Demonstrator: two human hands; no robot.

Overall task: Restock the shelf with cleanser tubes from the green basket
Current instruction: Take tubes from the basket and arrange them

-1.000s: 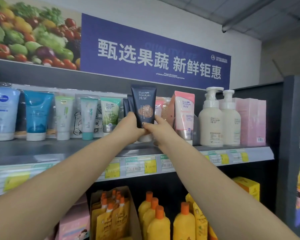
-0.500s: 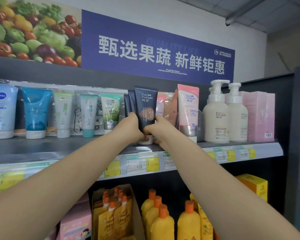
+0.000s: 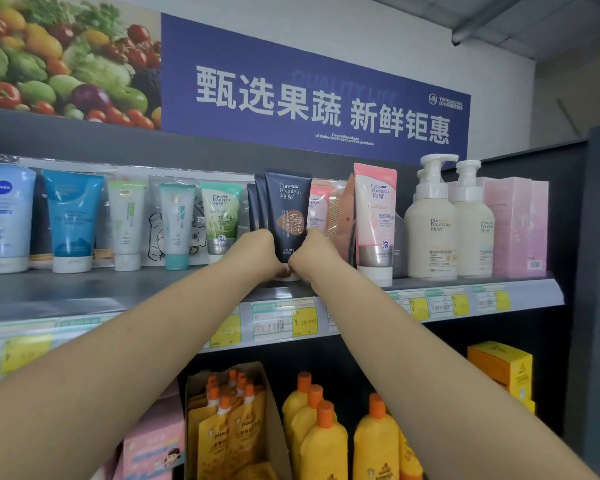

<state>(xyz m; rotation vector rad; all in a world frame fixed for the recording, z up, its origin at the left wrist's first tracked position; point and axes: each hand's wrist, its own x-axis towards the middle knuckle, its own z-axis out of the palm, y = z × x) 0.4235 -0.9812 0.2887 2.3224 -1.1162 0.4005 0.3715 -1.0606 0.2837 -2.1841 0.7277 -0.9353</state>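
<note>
A dark navy cleanser tube (image 3: 288,209) stands upright, cap down, on the grey top shelf (image 3: 118,292), in front of two more dark tubes (image 3: 257,206). My left hand (image 3: 257,254) grips its lower left side and my right hand (image 3: 314,256) grips its lower right side, fingers curled round it near the cap. The green basket is out of view.
Along the same shelf stand a Nivea tube (image 3: 6,216), a blue tube (image 3: 71,220), a green tube (image 3: 220,216), a pink tube (image 3: 374,220), two pump bottles (image 3: 430,223) and pink boxes (image 3: 515,226). Below are orange-capped yellow bottles (image 3: 323,434) and pouches (image 3: 229,424).
Both hands have lowered the dark tube a little until its cap sits on the shelf. The camera has drifted slightly, otherwise the shelf is the same.
</note>
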